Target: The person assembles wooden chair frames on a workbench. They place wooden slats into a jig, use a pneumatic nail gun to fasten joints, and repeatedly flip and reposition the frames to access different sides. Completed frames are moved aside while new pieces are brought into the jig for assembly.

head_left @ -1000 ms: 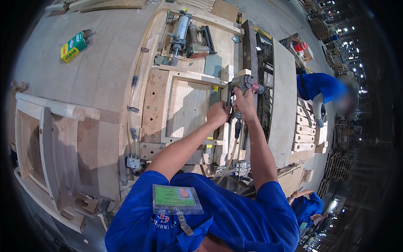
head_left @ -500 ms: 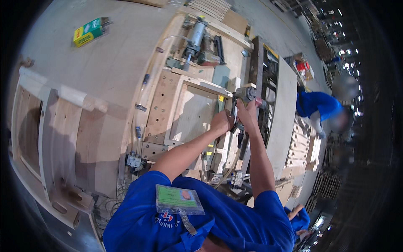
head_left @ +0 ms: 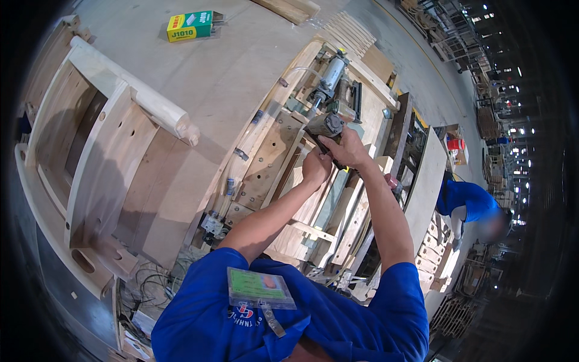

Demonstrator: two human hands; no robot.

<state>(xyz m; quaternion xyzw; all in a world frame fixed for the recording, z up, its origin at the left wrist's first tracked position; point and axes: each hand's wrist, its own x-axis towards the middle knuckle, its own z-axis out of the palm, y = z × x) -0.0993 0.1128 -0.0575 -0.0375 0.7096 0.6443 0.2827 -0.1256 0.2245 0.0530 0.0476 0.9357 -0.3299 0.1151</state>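
My right hand (head_left: 348,149) is wrapped round the handle of a grey and black air nail gun (head_left: 326,125), held over the left part of a wooden jig (head_left: 265,148). Close under the gun, my left hand (head_left: 317,168) is closed with curled fingers against the lower end of its magazine; the exact grip is partly hidden. Below both hands, pale wooden rails (head_left: 313,231) lie in the jig. Beyond the gun, an air cylinder (head_left: 331,78) is fixed to the jig, and a second nail gun (head_left: 356,101) lies beside it.
At left stands a curved wooden frame (head_left: 99,166). A green and yellow box (head_left: 192,26) lies on the floor beyond. A long board (head_left: 423,178) runs along the right, with stacked wooden parts (head_left: 431,253) past it. A co-worker in blue (head_left: 469,199) bends at far right.
The nail gun and both hands have shifted from the jig's right side to its left. My view has turned, so the bench appears farther right and more of the curved frame shows.
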